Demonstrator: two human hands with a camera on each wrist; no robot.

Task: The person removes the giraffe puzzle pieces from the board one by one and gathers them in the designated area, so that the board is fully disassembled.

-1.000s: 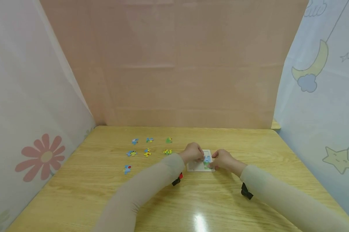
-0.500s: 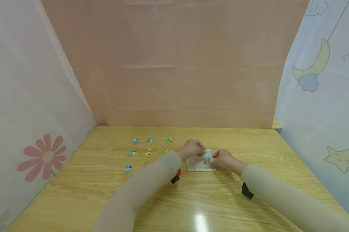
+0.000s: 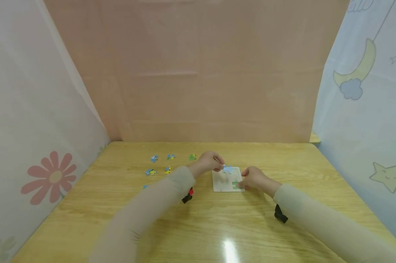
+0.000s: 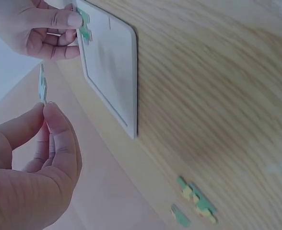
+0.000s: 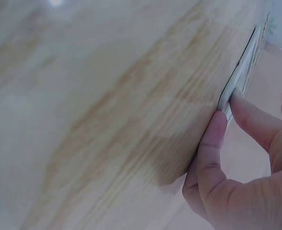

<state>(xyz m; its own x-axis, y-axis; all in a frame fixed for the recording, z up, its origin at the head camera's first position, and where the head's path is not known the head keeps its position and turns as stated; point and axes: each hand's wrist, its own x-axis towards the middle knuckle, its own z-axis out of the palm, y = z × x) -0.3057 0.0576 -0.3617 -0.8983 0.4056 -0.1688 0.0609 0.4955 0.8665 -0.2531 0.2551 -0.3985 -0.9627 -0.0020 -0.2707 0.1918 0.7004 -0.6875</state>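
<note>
My left hand pinches a light blue jigsaw piece between thumb and forefinger. In the left wrist view that piece stands edge-on, raised clear of the white puzzle board. My right hand grips the right edge of the puzzle board, and in the right wrist view its thumb lies on top of the board with fingers against the side. A green jigsaw piece lies in the board's near right corner, partly under that thumb.
Loose jigsaw pieces lie on the wooden table to the left, among them a blue one, a green one and a yellow one. My left forearm hides part of that area. A pinkish-brown panel stands behind the table.
My left hand has moved up and left, lifting the light blue piece off the board, where it lay above the green piece. My right hand stays at the board's edge.
</note>
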